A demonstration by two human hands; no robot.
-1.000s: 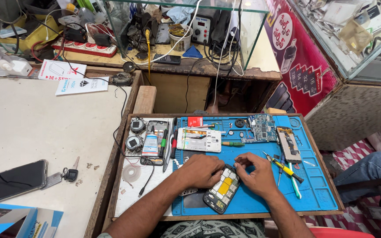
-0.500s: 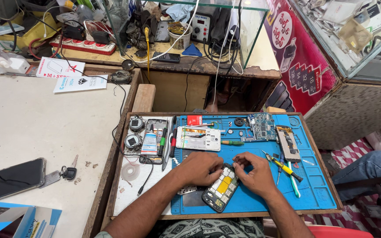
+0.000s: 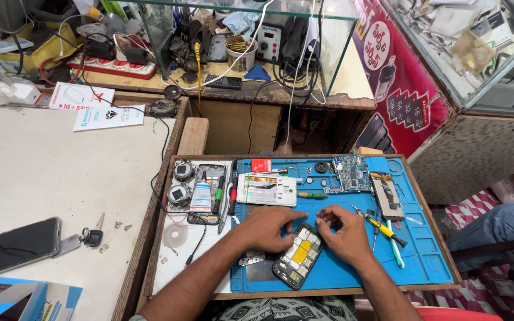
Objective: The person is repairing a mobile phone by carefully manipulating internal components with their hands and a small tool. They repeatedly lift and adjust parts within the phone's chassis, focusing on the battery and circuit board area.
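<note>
An opened phone [image 3: 298, 257] with a yellow battery lies tilted on the blue work mat [image 3: 423, 261]. My left hand [image 3: 269, 227] rests on the mat at the phone's upper left corner, fingers curled against its frame. My right hand [image 3: 343, 235] sits at the phone's upper right edge, fingertips pinched together by the frame; whether they hold a small part I cannot tell. Both hands meet just above the phone's top end.
On the mat lie a white phone panel [image 3: 267, 189], a circuit board [image 3: 351, 174], a yellow-handled screwdriver [image 3: 382, 226], a green-handled one [image 3: 312, 195] and another phone frame [image 3: 386, 196]. A dark phone [image 3: 13, 246] and keys [image 3: 89, 237] lie on the left counter. Someone's jeans-clad leg [image 3: 495, 229] is at right.
Both hands have stayed at the phone's top end; my right hand's fingers have drawn closer to the left hand. The view shifted slightly.
</note>
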